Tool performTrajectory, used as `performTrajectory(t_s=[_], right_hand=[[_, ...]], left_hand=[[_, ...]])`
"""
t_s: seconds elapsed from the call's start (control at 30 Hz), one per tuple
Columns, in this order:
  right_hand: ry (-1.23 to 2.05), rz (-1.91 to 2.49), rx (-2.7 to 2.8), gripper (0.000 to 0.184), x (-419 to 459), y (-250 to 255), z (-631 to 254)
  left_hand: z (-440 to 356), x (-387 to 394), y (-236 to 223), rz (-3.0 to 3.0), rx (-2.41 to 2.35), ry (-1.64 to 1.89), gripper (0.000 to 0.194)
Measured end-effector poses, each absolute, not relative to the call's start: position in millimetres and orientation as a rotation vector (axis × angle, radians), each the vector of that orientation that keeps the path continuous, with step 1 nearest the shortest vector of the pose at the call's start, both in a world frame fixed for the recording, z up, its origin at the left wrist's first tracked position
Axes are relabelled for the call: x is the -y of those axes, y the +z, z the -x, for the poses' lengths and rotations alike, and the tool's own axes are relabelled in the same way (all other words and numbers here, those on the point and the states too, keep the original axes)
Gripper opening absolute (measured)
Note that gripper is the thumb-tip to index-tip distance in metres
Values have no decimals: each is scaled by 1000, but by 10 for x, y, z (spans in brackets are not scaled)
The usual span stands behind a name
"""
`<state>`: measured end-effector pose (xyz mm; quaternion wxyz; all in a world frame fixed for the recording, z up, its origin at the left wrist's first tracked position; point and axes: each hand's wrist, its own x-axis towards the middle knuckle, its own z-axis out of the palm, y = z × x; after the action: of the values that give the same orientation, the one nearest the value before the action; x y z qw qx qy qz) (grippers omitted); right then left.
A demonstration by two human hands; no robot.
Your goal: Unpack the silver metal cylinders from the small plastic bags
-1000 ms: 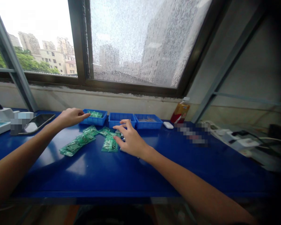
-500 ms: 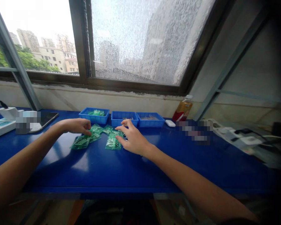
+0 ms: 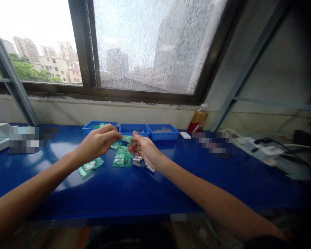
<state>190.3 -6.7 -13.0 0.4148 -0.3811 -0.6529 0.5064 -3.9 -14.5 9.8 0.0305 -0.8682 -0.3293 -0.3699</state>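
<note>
A small green plastic bag is stretched above the table between my two hands. My left hand pinches its left end with fingertips and thumb. At the other end, the fingers of my right hand are curled closed on the bag. Below them lie more green bags with small parts inside, and a separate green bag rests under my left wrist. Several short silver metal pieces are loose on the table beneath my right hand, which partly hides them.
Three blue bins line the back: the left bin holds green bags, the middle bin and right bin hold small parts. A white case and a drink bottle stand right of them. Power strips lie at both sides.
My left hand has moved right from the left pile and lifted a green bag. My right hand has closed onto its other end. The metal pieces are now uncovered, and the view has shifted slightly.
</note>
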Motion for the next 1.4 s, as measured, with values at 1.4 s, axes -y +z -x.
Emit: performTrajectory(t_s=[1.4], right_hand=[[654,953,2047,41,118,-134,-1909]], left_hand=[[-52,113,-74,2431,1203,-1468,18]])
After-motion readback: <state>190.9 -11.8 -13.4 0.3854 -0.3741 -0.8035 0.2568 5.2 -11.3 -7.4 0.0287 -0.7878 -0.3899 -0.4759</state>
